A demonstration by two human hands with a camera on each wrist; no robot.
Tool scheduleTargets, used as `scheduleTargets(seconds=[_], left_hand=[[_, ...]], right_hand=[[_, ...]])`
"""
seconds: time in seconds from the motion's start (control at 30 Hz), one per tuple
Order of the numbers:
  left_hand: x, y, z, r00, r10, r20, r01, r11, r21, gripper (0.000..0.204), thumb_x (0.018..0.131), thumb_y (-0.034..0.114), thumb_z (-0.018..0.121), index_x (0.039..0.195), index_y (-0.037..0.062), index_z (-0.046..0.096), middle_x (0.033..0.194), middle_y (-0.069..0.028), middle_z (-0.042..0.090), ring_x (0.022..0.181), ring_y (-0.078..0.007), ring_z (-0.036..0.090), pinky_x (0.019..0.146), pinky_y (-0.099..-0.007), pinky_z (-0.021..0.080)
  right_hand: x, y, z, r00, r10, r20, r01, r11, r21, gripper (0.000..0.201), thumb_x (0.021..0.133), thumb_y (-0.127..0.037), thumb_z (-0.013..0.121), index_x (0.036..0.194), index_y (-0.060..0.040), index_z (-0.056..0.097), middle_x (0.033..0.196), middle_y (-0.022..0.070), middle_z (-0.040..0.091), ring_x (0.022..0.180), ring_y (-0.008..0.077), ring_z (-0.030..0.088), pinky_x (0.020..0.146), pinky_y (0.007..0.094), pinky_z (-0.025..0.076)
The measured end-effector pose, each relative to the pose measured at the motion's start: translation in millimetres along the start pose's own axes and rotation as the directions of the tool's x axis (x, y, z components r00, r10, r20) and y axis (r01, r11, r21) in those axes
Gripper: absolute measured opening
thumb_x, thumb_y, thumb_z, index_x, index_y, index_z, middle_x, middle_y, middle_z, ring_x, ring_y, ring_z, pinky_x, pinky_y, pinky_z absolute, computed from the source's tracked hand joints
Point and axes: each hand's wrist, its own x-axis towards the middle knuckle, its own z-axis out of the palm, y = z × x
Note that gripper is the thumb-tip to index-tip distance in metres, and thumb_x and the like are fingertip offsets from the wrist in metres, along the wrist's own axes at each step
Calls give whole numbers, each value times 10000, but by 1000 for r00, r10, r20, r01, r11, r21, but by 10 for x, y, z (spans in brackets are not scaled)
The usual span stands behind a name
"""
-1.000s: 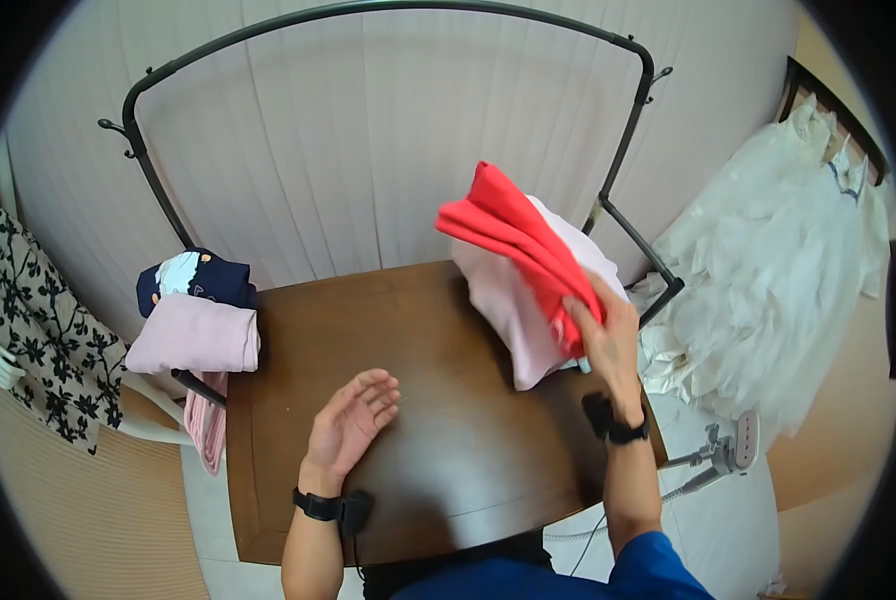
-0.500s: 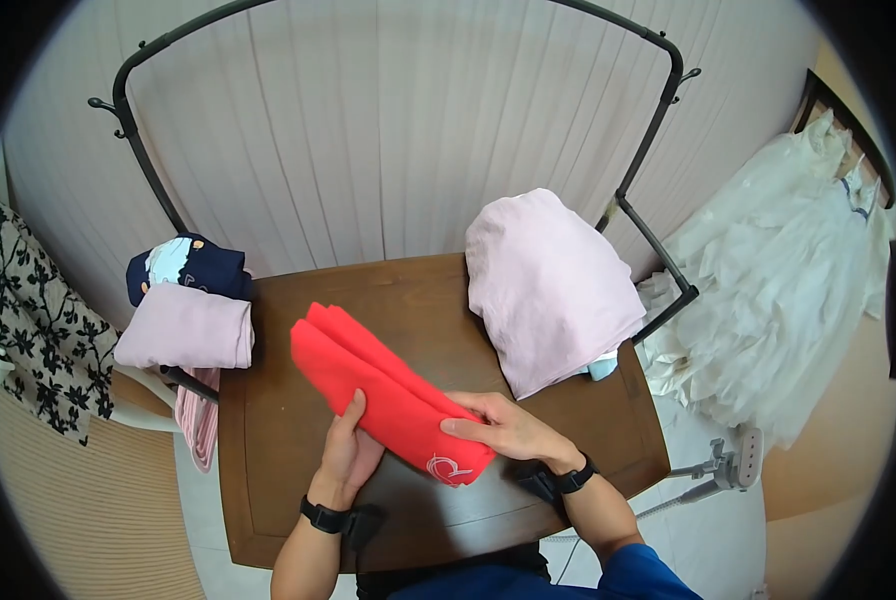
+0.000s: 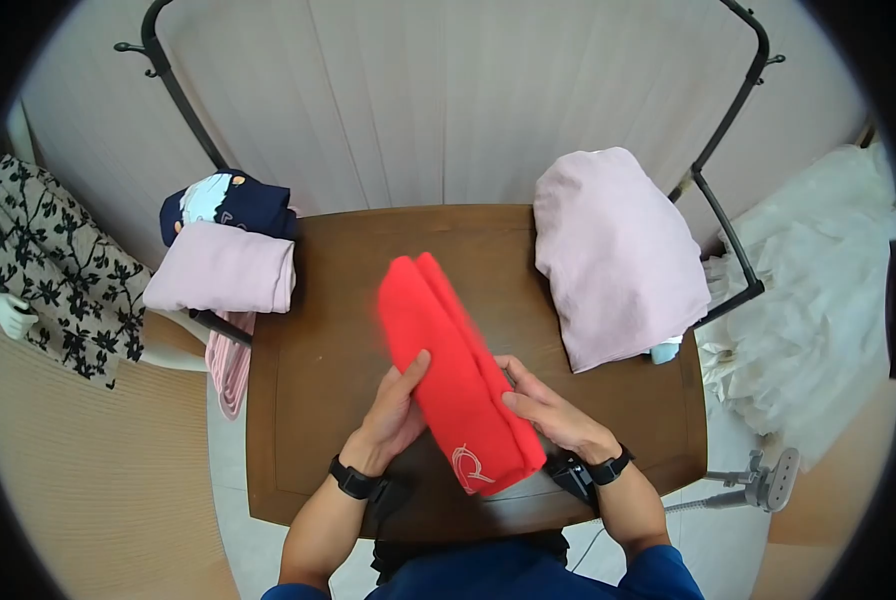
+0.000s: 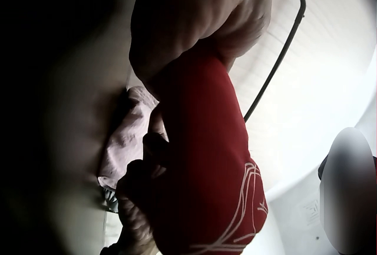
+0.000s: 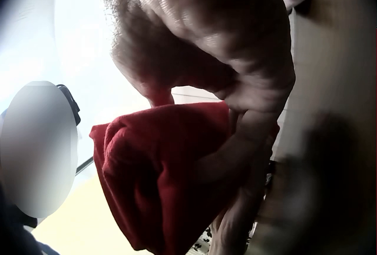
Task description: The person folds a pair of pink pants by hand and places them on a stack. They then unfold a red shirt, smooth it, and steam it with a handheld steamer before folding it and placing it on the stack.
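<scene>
A folded red garment (image 3: 443, 350) with a white looped line design near its lower end is held over the front middle of the table. My left hand (image 3: 392, 418) grips its left side, thumb on top and the other fingers underneath. On the opposite long side, my right hand (image 3: 558, 415) grips it with the thumb above. The right wrist view shows the layered folds at the end of the red garment (image 5: 159, 172), with fingers passing beneath it. In the left wrist view, the white lines run along the near end of the red garment (image 4: 203, 131).
A pale pink cloth heap (image 3: 618, 260) lies at the table's (image 3: 343, 260) back right, light blue fabric under its edge. Folded pink (image 3: 223, 268) and navy (image 3: 253, 205) clothes sit at the left edge. A black rack frame (image 3: 183, 100), mannequin and white gown (image 3: 798, 290) stand around.
The right hand has brought the red garment from the pink heap to the table's front middle. The left hand has taken hold of it, and the garment has turned more upright in view.
</scene>
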Motion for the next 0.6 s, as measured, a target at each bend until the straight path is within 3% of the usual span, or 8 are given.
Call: scheduleTargets(seconds=[0.13, 0.2, 0.3, 0.43, 0.6], left_hand=[[-47, 25, 25, 997, -10, 79, 2, 996, 95, 536, 1028, 311, 616, 1450, 37, 431, 1434, -103, 543, 1300, -231, 547, 1113, -416, 435], [-59, 24, 41, 984, -84, 155, 60, 986, 154, 558, 1014, 290, 640, 1460, 32, 425, 1449, -101, 531, 1323, -224, 524, 1122, -408, 416], [-44, -12, 17, 983, -96, 158, 72, 986, 150, 587, 1007, 307, 653, 1470, 32, 419, 1474, -106, 508, 1355, -222, 491, 1139, -417, 392], [-12, -24, 10, 979, -125, 160, 103, 984, 142, 615, 1009, 343, 643, 1491, 47, 402, 1504, -96, 480, 1380, -224, 463, 1158, -427, 363], [35, -99, -18, 967, -144, 209, 127, 988, 93, 637, 1041, 400, 556, 1554, 91, 337, 1544, -69, 438, 1424, -212, 404, 1182, -424, 316]], right_hand=[[-81, 96, -13, 1000, 13, -19, -12, 999, 49, 725, 1059, -357, 532, 1605, -35, 178, 1553, 130, 406, 1424, 208, 389, 1177, 359, 313], [-99, 137, -48, 995, 100, 20, -101, 994, 46, 775, 1044, -368, 559, 1614, -32, 156, 1587, 135, 367, 1475, 215, 326, 1215, 378, 264], [-85, -19, 26, 979, 202, -4, -202, 978, 50, 765, 1037, -390, 564, 1606, -29, 201, 1593, 124, 362, 1469, 214, 336, 1210, 378, 275], [-84, -63, 4, 983, 164, -85, -146, 972, 185, 678, 1029, -263, 600, 1578, -19, 286, 1509, 116, 477, 1357, 189, 487, 1130, 351, 401], [-101, -261, -24, 985, 86, -152, -48, 970, 237, 572, 1015, -163, 602, 1520, 3, 392, 1404, 98, 571, 1239, 152, 575, 1051, 318, 468]])
